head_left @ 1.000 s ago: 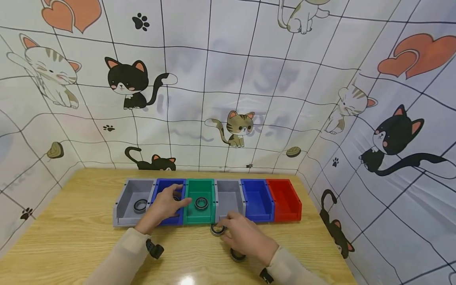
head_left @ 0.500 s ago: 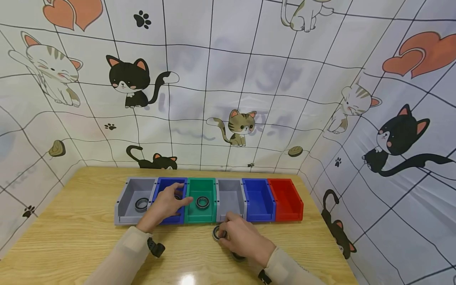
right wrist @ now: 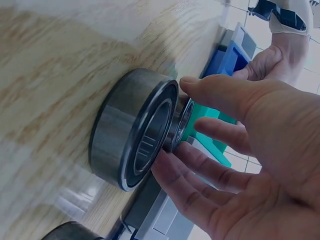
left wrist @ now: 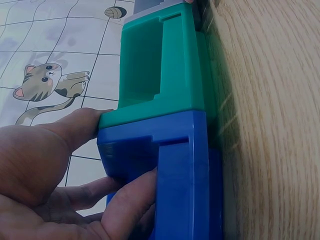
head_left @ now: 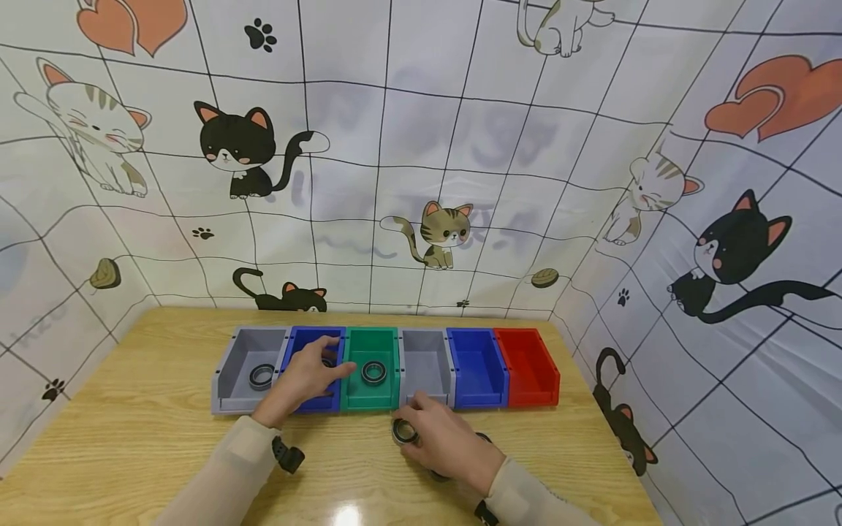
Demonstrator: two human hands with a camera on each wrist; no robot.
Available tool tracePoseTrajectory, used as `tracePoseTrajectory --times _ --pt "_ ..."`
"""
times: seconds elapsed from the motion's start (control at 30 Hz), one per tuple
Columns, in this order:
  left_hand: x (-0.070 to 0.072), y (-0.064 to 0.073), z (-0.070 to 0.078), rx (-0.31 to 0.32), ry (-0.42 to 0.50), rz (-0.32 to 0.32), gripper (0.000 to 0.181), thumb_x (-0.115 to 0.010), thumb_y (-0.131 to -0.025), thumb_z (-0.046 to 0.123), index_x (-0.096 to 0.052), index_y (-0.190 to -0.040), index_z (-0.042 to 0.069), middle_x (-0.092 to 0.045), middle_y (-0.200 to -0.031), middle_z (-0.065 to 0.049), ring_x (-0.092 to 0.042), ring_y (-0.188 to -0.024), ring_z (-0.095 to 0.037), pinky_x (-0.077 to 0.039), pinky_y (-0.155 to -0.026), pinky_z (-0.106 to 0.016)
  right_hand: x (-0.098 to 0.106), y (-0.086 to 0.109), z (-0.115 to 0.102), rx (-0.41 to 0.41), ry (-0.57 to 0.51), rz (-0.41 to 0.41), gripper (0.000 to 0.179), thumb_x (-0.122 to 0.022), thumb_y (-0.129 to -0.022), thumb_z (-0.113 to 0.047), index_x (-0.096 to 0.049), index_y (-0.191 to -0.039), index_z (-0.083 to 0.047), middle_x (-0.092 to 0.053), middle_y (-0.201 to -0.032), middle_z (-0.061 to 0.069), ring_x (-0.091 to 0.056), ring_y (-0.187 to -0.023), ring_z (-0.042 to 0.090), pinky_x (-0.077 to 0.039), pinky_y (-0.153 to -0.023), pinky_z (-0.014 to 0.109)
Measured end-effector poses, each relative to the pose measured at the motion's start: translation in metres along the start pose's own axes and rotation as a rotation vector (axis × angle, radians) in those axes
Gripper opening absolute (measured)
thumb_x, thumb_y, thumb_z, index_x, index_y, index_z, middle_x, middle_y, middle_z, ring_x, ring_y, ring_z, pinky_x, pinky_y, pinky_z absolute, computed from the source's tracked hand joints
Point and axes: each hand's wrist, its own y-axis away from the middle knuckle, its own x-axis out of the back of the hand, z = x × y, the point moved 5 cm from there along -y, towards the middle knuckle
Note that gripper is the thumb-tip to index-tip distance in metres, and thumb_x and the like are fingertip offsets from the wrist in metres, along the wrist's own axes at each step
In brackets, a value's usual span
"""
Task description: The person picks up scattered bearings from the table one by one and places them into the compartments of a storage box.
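My left hand (head_left: 308,376) rests over the left blue bin (left wrist: 182,175), its thumb by the wall shared with the green bin (head_left: 371,398) and its other fingers inside. A ball bearing shows partly between these fingers in the head view. Front of the right grey bin (head_left: 424,358), my right hand (head_left: 450,442) pinches a ball bearing (head_left: 405,431) at its rim between thumb and index finger, close over the table. Another bearing (right wrist: 112,127) lies under that palm, largely hidden in the head view, and one more (head_left: 484,437) peeks out behind the hand.
The bins stand side by side along the back of the wooden table (head_left: 151,365). Bearings lie in the left grey bin (head_left: 246,347) and the green bin. Farther right are a second blue bin (head_left: 476,365) and a red bin (head_left: 526,365). A cat-print cloth (head_left: 355,161) hangs behind.
My right hand has drawn the pinched bearing slightly back from the bins. A bearing behind this hand has come into sight. The left hand stays where it was.
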Motion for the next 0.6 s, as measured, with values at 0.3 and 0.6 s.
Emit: tracePoseTrajectory --times 0.3,0.6 --pt "0.0003 -0.0007 -0.0003 0.000 -0.001 -0.005 0.079 -0.084 -0.110 0.028 -0.045 -0.174 0.001 -0.060 -0.164 -0.036 -0.082 -0.119 -0.042 -0.075 -0.086 -0.048 -0.0045 -0.0014 -0.0001 -0.024 0.002 -0.018 0.041 -0.097 -0.099 -0.032 -0.084 -0.137 -0.019 -0.069 -0.120 -0.001 -0.065 -0.099 0.005 -0.066 -0.089 0.025" --pt "0.0000 -0.0002 -0.0003 -0.001 -0.002 -0.001 0.079 -0.083 -0.111 0.028 -0.045 -0.174 0.001 -0.060 -0.163 -0.035 -0.082 -0.118 -0.041 -0.075 -0.087 -0.048 -0.0076 -0.0019 -0.0025 -0.005 0.014 -0.012 0.039 -0.097 -0.098 -0.029 -0.084 -0.133 -0.018 -0.075 -0.125 0.000 -0.071 -0.108 0.007 -0.069 -0.096 0.028"
